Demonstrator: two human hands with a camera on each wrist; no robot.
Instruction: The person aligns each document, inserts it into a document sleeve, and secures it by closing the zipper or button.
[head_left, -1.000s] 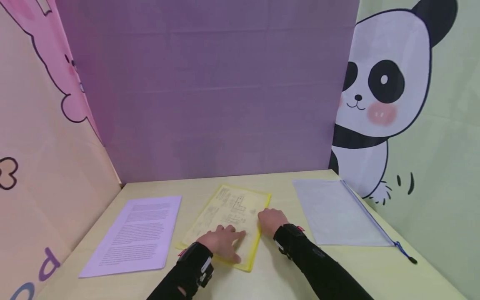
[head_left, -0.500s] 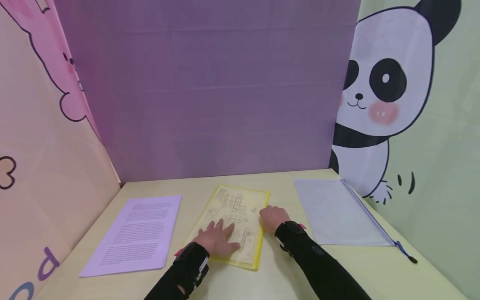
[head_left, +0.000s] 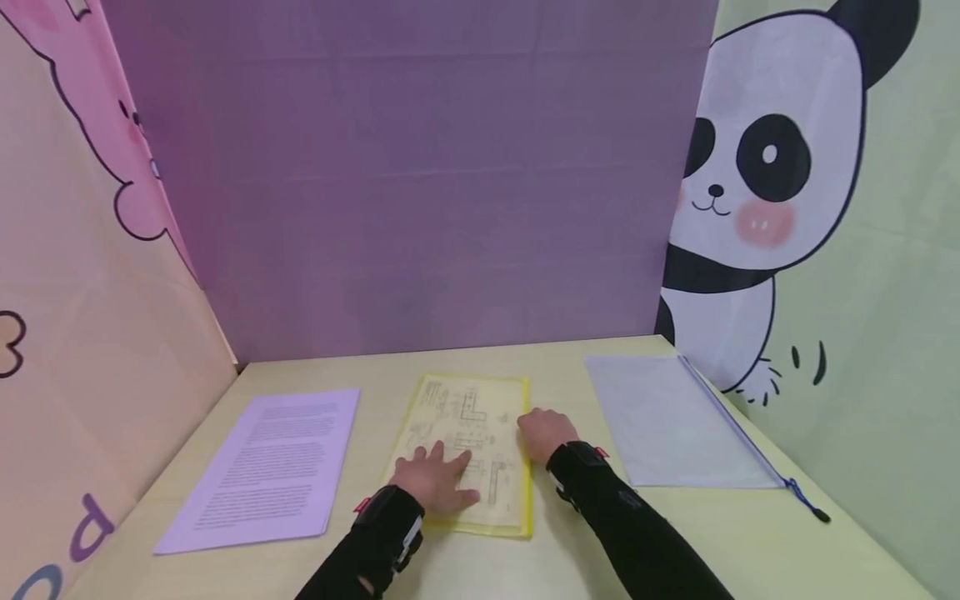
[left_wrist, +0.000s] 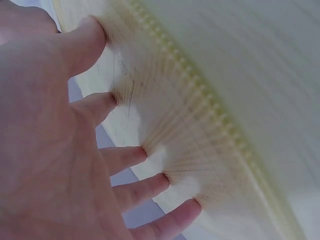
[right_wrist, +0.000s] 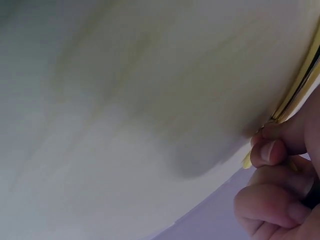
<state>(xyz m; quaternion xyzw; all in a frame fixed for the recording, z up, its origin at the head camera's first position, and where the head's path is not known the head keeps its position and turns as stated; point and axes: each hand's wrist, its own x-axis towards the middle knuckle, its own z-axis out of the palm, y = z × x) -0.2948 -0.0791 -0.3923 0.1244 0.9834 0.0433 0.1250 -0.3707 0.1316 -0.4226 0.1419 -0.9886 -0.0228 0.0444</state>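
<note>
1. Pressing my left hand (head_left: 435,483), fingers spread flat, on the yellow translucent zip folder (head_left: 465,450) lying mid-table.
2. My right hand (head_left: 546,436) pinches its right edge, where the zip runs.
3. Its long axis points away from me; both hands touch it.
4. The drawing inside is too small to read.

left of left hand (head_left: 433,482): printed sheet (head_left: 266,467) near | right of right hand (head_left: 546,435): grey pouch (head_left: 667,421) | ahead: bare table (head_left: 390,375), purple wall (head_left: 420,183)

yellow folder (head_left: 510,517), lilac printed sheet (head_left: 262,467), seemingly grey pouch (head_left: 667,425)
</note>
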